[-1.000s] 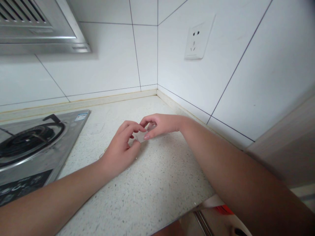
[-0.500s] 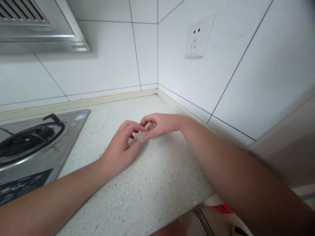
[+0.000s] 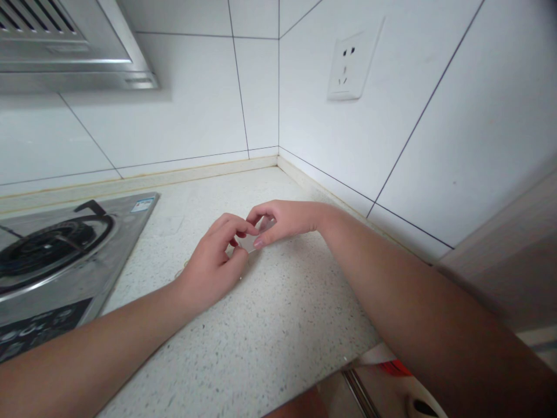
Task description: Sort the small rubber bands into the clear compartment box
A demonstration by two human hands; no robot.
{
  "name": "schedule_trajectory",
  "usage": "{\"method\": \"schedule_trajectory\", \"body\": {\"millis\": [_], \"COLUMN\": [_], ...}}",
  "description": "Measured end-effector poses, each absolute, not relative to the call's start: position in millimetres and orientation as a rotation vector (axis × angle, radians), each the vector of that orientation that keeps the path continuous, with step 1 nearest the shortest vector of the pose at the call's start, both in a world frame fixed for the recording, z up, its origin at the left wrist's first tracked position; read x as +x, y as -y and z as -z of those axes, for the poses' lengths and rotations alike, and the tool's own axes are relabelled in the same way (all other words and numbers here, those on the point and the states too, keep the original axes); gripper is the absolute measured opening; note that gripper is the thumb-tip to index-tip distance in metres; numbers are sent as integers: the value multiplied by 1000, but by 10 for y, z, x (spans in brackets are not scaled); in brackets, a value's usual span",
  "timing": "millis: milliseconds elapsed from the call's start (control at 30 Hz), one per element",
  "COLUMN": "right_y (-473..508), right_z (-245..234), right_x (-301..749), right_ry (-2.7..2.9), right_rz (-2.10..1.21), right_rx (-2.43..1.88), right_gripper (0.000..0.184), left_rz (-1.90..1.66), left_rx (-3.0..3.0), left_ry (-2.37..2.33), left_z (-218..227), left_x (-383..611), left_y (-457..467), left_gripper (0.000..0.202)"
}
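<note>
Both hands meet over the speckled countertop (image 3: 278, 325), fingertips close together. Between them is a small, clear, thin piece (image 3: 249, 241) that looks like plastic; its exact kind I cannot make out. My left hand (image 3: 220, 255) has its fingers curled and its thumb at the near edge of the piece. My right hand (image 3: 282, 222) pinches the piece from the other side with thumb and fingers. A thin yellowish loop (image 3: 181, 268) shows partly behind my left wrist, the rest of it hidden.
To the left, a gas stove (image 3: 126, 255) with a black burner is set into the counter. A range hood (image 3: 104, 75) hangs above it. White tiled walls meet at the corner, and a socket (image 3: 348, 67) is on the right wall. The counter's front edge lies at the bottom.
The view has shifted very slightly. Both hands and the clear piece keep nearly the same pose.
</note>
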State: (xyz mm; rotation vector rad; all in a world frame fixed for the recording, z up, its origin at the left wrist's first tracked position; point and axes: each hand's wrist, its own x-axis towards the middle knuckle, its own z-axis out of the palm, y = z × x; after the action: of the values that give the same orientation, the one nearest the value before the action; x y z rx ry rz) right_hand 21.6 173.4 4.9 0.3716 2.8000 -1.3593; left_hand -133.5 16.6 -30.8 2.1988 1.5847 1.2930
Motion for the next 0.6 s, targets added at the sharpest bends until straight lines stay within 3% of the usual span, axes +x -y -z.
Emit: {"method": "schedule_trajectory", "body": {"millis": [600], "right_y": [-1737], "right_z": [-27], "right_x": [205], "right_ry": [-2831], "right_rz": [1294], "right_rx": [372], "right_gripper": [59], "left_rz": [-1273], "left_rx": [2206], "left_ry": [-1568], "left_z": [312], "left_x": [-1351], "left_y": [-173], "left_gripper": [35]}}
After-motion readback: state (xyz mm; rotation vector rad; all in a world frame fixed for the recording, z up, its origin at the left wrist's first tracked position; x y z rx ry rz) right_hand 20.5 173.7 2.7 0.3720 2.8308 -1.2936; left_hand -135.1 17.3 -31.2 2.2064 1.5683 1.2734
